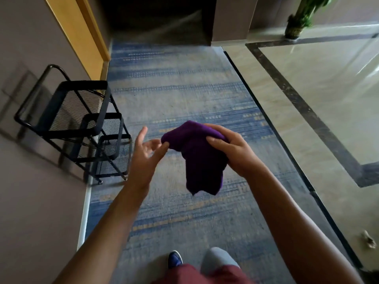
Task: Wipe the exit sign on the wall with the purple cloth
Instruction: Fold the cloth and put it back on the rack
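Purple cloth point(196, 158) hangs bunched between the hands, its loose end drooping below them. The right hand point(227, 148) clenches the upper part firmly; the left hand point(146, 152) is mostly spread, only thumb and a fingertip nipping the near corner. No exit sign shows anywhere around the hands. To do this step well, I judge the cloth should be folded into a flat pad in one palm before reaching for the wall.
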`<control>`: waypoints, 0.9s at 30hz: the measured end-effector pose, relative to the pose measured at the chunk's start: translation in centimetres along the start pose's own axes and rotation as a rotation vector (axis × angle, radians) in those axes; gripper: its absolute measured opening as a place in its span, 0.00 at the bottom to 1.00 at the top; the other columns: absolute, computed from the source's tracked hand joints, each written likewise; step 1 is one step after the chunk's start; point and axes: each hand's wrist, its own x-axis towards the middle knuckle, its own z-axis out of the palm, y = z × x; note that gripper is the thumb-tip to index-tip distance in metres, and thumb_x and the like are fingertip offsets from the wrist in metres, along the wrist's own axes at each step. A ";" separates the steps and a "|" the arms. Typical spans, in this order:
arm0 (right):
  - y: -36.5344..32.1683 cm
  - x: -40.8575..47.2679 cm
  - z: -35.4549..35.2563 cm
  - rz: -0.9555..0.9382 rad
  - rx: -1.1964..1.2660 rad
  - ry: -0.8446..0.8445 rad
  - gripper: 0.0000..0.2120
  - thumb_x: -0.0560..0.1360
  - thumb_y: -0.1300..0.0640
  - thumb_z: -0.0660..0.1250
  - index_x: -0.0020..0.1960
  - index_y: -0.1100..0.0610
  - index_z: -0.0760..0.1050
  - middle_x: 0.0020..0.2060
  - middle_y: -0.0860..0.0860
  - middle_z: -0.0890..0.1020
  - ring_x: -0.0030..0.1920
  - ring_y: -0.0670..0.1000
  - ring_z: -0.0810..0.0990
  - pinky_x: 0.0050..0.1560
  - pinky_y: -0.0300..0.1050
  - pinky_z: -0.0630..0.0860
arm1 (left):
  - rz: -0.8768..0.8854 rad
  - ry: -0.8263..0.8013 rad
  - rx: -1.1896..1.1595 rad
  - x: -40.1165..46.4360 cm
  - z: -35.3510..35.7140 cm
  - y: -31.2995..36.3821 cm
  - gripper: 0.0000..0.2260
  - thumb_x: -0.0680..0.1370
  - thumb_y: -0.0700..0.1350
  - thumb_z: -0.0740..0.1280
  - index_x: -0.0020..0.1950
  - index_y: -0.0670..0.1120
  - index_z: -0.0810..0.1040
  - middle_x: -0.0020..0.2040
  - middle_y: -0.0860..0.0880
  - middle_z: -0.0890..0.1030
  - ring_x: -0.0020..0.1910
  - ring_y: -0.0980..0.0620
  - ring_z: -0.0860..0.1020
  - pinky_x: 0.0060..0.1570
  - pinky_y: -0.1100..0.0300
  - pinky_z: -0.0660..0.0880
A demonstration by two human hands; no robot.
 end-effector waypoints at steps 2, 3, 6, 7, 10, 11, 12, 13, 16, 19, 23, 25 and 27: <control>-0.2 3.1 -1.3 0.065 0.184 -0.051 0.15 0.80 0.62 0.63 0.62 0.53 0.82 0.57 0.54 0.85 0.59 0.52 0.83 0.60 0.44 0.79 | -0.093 -0.149 -0.066 2.6 1.0 0.1 0.43 0.68 0.76 0.73 0.78 0.58 0.69 0.69 0.60 0.80 0.76 0.57 0.72 0.74 0.52 0.68; -0.1 4.6 -1.9 0.104 0.249 -0.085 0.14 0.81 0.62 0.62 0.61 0.53 0.83 0.55 0.54 0.86 0.57 0.51 0.85 0.57 0.42 0.80 | -0.098 -0.241 -0.090 3.9 1.5 0.2 0.30 0.77 0.72 0.68 0.74 0.60 0.72 0.68 0.63 0.80 0.74 0.62 0.73 0.74 0.56 0.70; 1.1 9.2 -4.1 0.241 0.353 -0.174 0.13 0.80 0.59 0.62 0.58 0.56 0.84 0.49 0.54 0.88 0.49 0.50 0.87 0.49 0.40 0.81 | -0.221 -0.311 -0.273 8.2 3.4 0.5 0.25 0.75 0.65 0.76 0.67 0.53 0.83 0.63 0.55 0.86 0.64 0.60 0.83 0.64 0.57 0.82; 1.7 11.0 -5.1 0.268 0.367 -0.182 0.13 0.80 0.59 0.63 0.57 0.57 0.85 0.47 0.54 0.88 0.47 0.50 0.87 0.47 0.40 0.81 | -0.246 -0.310 -0.346 9.6 4.0 0.8 0.30 0.68 0.66 0.81 0.63 0.50 0.86 0.62 0.50 0.87 0.63 0.55 0.84 0.59 0.56 0.84; 2.8 17.2 -7.3 0.312 0.224 -0.148 0.12 0.81 0.55 0.64 0.50 0.57 0.86 0.42 0.51 0.87 0.42 0.48 0.86 0.44 0.40 0.81 | -0.108 -0.097 -0.226 14.2 5.3 1.3 0.26 0.70 0.65 0.81 0.59 0.49 0.88 0.62 0.42 0.87 0.64 0.46 0.84 0.61 0.51 0.82; 3.1 19.8 -7.9 0.291 0.045 -0.116 0.13 0.81 0.52 0.65 0.48 0.58 0.85 0.40 0.50 0.86 0.40 0.47 0.84 0.44 0.42 0.79 | -0.061 0.044 -0.133 15.8 5.6 1.5 0.24 0.71 0.67 0.78 0.55 0.49 0.89 0.58 0.43 0.87 0.61 0.45 0.85 0.62 0.48 0.80; 2.9 22.4 -8.2 0.238 -0.167 -0.088 0.14 0.80 0.50 0.65 0.47 0.58 0.84 0.38 0.49 0.84 0.40 0.47 0.82 0.45 0.45 0.77 | -0.035 0.177 -0.042 17.5 5.9 1.9 0.24 0.71 0.69 0.74 0.49 0.49 0.88 0.54 0.43 0.87 0.57 0.46 0.85 0.60 0.46 0.79; 2.6 24.8 -8.5 0.178 -0.357 -0.065 0.14 0.80 0.48 0.65 0.47 0.57 0.83 0.37 0.48 0.83 0.40 0.47 0.81 0.47 0.48 0.76 | -0.007 0.279 0.041 19.0 6.1 2.2 0.24 0.71 0.70 0.70 0.45 0.49 0.86 0.49 0.43 0.85 0.52 0.47 0.84 0.57 0.43 0.79; 0.8 31.0 -8.8 0.029 -0.573 -0.140 0.10 0.80 0.49 0.67 0.59 0.47 0.83 0.47 0.44 0.85 0.48 0.43 0.82 0.52 0.41 0.75 | 0.073 0.443 0.235 22.6 6.0 3.3 0.20 0.76 0.67 0.65 0.42 0.51 0.80 0.38 0.56 0.83 0.38 0.60 0.79 0.45 0.60 0.75; -0.6 37.1 -9.1 -0.029 -0.615 -0.177 0.22 0.76 0.48 0.72 0.70 0.45 0.76 0.62 0.46 0.83 0.63 0.46 0.79 0.65 0.41 0.72 | 0.148 0.505 0.284 26.4 4.9 5.0 0.07 0.86 0.52 0.66 0.59 0.52 0.82 0.51 0.66 0.85 0.51 0.71 0.81 0.54 0.69 0.74; -0.6 43.6 -8.0 0.243 0.006 -0.215 0.30 0.72 0.50 0.77 0.72 0.43 0.73 0.61 0.52 0.84 0.59 0.51 0.84 0.59 0.46 0.80 | 0.143 0.554 0.061 30.5 3.3 7.5 0.24 0.89 0.45 0.63 0.83 0.59 0.62 0.81 0.51 0.69 0.79 0.50 0.70 0.79 0.42 0.67; 0.9 45.8 -6.9 0.355 0.337 -0.252 0.29 0.75 0.54 0.74 0.74 0.42 0.70 0.59 0.52 0.86 0.58 0.50 0.85 0.58 0.45 0.81 | 0.161 0.616 -0.071 32.2 2.1 8.7 0.26 0.88 0.45 0.63 0.84 0.59 0.59 0.81 0.51 0.68 0.78 0.50 0.70 0.80 0.41 0.66; 3.0 47.5 -5.3 0.433 0.437 -0.268 0.28 0.77 0.51 0.71 0.75 0.40 0.68 0.66 0.54 0.81 0.65 0.53 0.81 0.62 0.48 0.79 | 0.193 0.667 -0.056 33.9 0.7 9.3 0.26 0.89 0.45 0.61 0.85 0.56 0.57 0.83 0.53 0.63 0.78 0.60 0.67 0.82 0.51 0.63</control>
